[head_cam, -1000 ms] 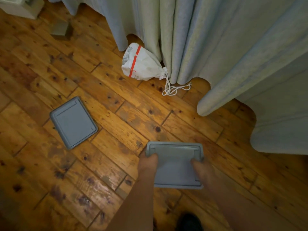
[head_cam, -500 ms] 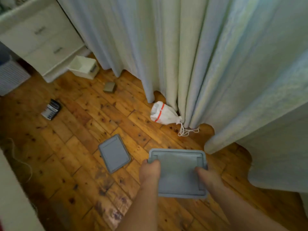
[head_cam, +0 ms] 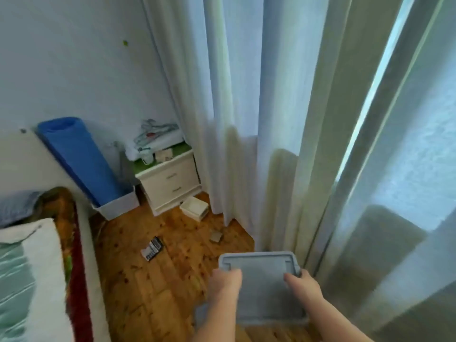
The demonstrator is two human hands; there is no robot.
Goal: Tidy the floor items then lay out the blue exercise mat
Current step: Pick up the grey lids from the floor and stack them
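Fingers of left hand (head_cam: 225,282) and right hand (head_cam: 303,283) clamp the grey lid (head_cam: 265,290), blue mat (head_cam: 76,156) stands in white bin (head_cam: 116,207) far left

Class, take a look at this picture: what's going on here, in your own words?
A person grips a grey lid with the left hand and right hand, above the wooden floor. The rolled blue mat stands in a white bin in the corner, not yet laid out. A calculator and a small block lie on the floor.

Left hand (head_cam: 225,282) and right hand (head_cam: 302,283) grip grey lid (head_cam: 264,280) above floor (head_cam: 153,292).
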